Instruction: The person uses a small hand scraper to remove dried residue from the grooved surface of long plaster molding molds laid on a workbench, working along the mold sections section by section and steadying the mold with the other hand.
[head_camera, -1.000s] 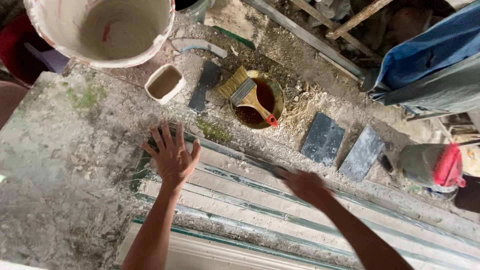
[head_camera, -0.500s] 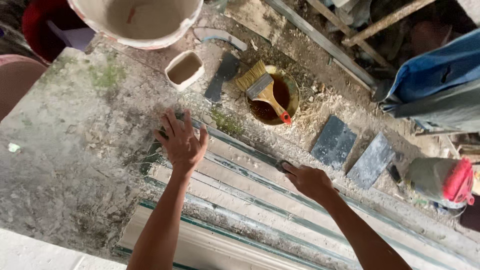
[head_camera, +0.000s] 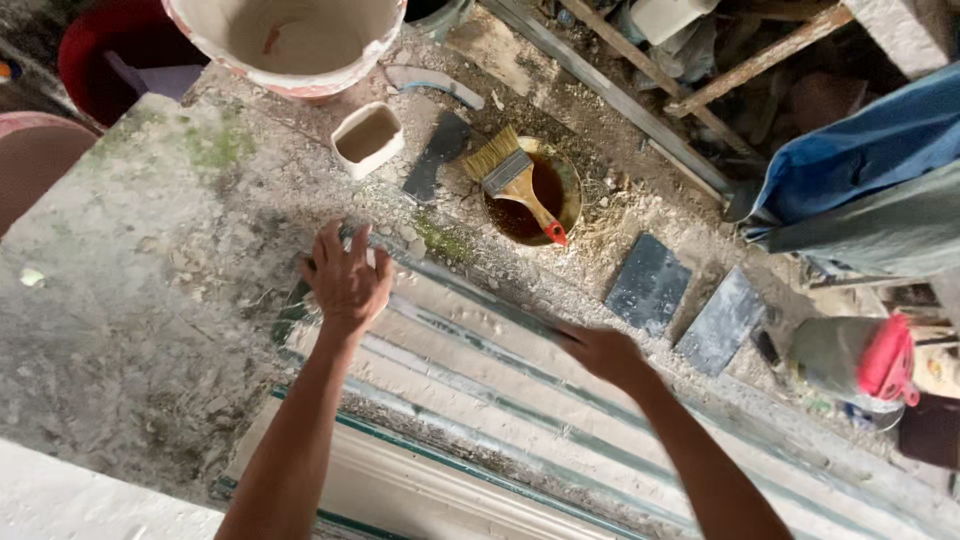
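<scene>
At the far left one red tub (head_camera: 95, 55) is sitting behind the mossy concrete slab (head_camera: 110, 290), and one large white bucket (head_camera: 290, 40) is standing at the slab's far edge. Just right of the bucket, one small white cup (head_camera: 367, 138) is resting on the gritty ground.

The left hand (head_camera: 345, 280) is lying palm down, fingers spread wide, on the near end of a stack of ribbed white strips with green edges (head_camera: 470, 370); it is pressing on it rather than closing around anything. The stack is running diagonally from the slab's edge toward the lower right.

Farther right, one flat dark tile (head_camera: 437, 155) is lying beside one round tin of brown liquid (head_camera: 535, 195), with one brush (head_camera: 515, 175) resting across the tin's rim. The right hand (head_camera: 600, 352) is blurred; it is touching the far edge of the stack, and I cannot tell how far its fingers are curling. Two more dark tiles (head_camera: 650, 283) are lying side by side beyond it, then one grey container with a red cap (head_camera: 860, 360).

Compared with the earlier frames, the left hand is sitting lower and nearer the strip ends, the right hand is still at the far edge, and the whole scene is appearing shifted as the camera moves.
</scene>
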